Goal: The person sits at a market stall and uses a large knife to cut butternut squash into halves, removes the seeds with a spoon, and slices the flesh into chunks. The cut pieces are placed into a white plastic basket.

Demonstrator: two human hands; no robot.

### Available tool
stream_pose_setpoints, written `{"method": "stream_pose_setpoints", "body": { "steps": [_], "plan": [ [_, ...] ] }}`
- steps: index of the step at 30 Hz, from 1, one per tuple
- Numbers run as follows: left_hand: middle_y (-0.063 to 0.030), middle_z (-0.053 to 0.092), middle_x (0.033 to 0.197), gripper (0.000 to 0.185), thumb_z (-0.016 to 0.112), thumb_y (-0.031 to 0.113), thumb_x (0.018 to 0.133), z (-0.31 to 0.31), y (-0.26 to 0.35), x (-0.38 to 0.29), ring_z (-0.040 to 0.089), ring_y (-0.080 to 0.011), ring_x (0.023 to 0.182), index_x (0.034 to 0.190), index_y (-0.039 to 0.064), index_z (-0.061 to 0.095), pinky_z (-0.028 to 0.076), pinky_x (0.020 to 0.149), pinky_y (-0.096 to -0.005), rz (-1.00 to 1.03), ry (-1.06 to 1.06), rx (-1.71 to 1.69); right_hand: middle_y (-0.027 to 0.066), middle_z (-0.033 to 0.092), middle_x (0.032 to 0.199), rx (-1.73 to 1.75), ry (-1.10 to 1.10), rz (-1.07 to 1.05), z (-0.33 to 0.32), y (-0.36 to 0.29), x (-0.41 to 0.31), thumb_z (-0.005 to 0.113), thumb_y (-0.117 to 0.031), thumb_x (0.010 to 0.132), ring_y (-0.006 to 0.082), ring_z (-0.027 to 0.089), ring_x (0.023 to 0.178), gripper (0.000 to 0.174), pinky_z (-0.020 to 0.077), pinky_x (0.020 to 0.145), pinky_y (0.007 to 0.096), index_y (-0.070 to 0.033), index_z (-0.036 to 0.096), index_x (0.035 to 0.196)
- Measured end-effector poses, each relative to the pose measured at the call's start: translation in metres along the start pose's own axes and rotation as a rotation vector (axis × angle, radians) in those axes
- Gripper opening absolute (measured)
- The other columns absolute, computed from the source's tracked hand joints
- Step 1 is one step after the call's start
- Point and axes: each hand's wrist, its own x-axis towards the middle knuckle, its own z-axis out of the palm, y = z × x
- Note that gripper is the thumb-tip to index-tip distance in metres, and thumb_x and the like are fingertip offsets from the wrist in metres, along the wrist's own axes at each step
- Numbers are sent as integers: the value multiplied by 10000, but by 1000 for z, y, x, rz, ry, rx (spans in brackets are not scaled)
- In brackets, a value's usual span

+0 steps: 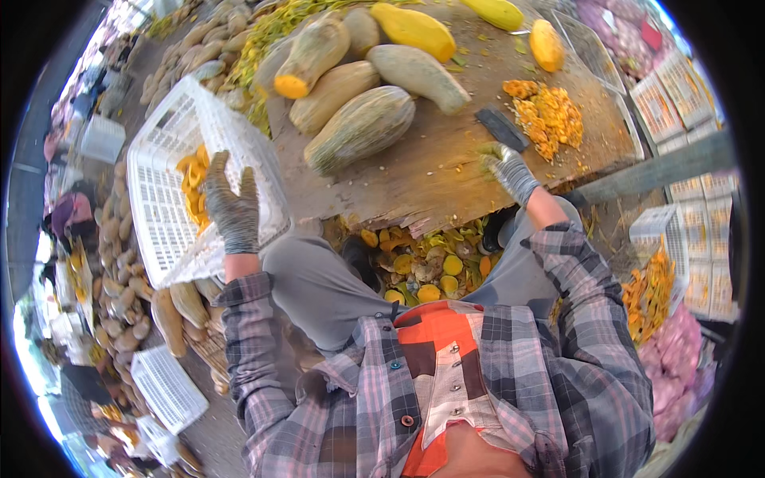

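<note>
My left hand, in a soiled grey knit glove, is over the near side of a tilted white plastic crate. Its fingers are spread and hold nothing. Curved orange pieces of cut squash lie inside the crate, partly hidden by that hand. On the right, my gloved right hand is low over a worn wooden board, its fingertips stained green. Right beside it lies a flat dark bar; whether the fingers touch it cannot be made out. Several whole tan squashes rest on the board, one with a cut orange end.
Scooped orange pulp and seeds sit at the board's right, below a yellow squash. Trimmings cover the ground between my legs. Stacked crates and a grey beam stand right; piled squashes and people are left.
</note>
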Motion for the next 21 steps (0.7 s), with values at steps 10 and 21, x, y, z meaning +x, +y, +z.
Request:
{"method": "stream_pose_setpoints", "body": {
  "steps": [10, 21],
  "plan": [
    [-246, 517, 1332, 685, 755, 272, 775, 149, 124, 5, 464, -401, 1260, 1347, 17, 477, 356, 1082, -440, 139, -635, -56, 200, 569, 1324, -712, 171, 292, -74, -8, 1, 627, -278, 882, 330, 564, 1200, 534, 432, 1026, 391, -68, 508, 1359],
    [-224, 524, 1345, 697, 705, 440, 770, 314, 247, 72, 499, -372, 1240, 1326, 60, 527, 377, 1070, -441, 528, -681, 87, 217, 510, 1375, -594, 55, 33, -67, -41, 16, 586, -324, 914, 370, 506, 1245, 553, 403, 1066, 408, -46, 475, 1380]
  ]
}}
